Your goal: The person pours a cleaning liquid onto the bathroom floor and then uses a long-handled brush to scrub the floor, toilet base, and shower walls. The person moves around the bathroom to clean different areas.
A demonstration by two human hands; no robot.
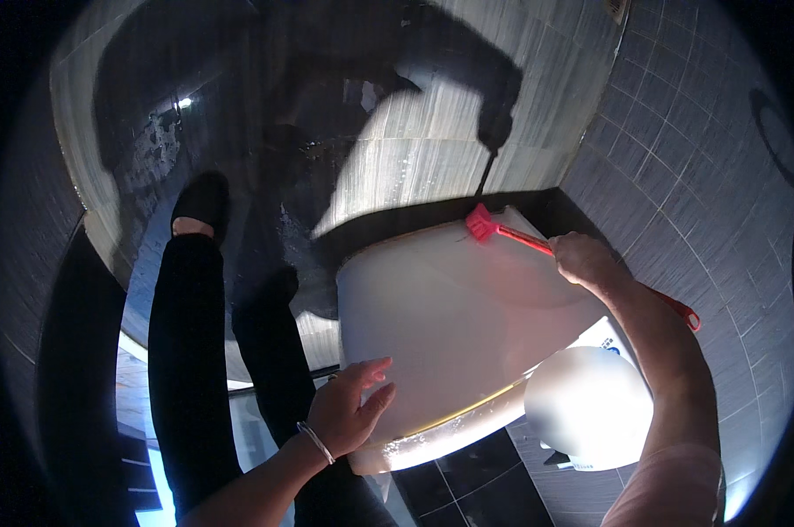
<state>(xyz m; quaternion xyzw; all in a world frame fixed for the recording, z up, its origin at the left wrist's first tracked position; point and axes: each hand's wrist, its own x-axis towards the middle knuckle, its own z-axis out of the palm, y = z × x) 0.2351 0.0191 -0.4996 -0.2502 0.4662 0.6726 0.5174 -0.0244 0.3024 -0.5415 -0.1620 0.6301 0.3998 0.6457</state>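
Observation:
My right hand (583, 260) is wrapped round the red handle of a long-handled scrub brush (522, 237). The brush's pinkish-red head rests against the far edge of a large, smooth white fixture (450, 307), while the handle's looped end sticks out behind my forearm. I cannot make out what kind of fixture this is; its near edge is curved and has a yellowish seam. At the fixture's near left corner, my left hand (351, 408) is open with nothing in it. Its fingers reach over the white surface; whether they touch it, I cannot tell.
A round white object (588, 408), blurred by glare, sits under my right forearm. My black-trousered legs and a dark shoe (202, 204) are on the left, on wet-looking streaked tile (432, 132) crossed by a large shadow. Grey tiled wall (678, 167) rises at the right.

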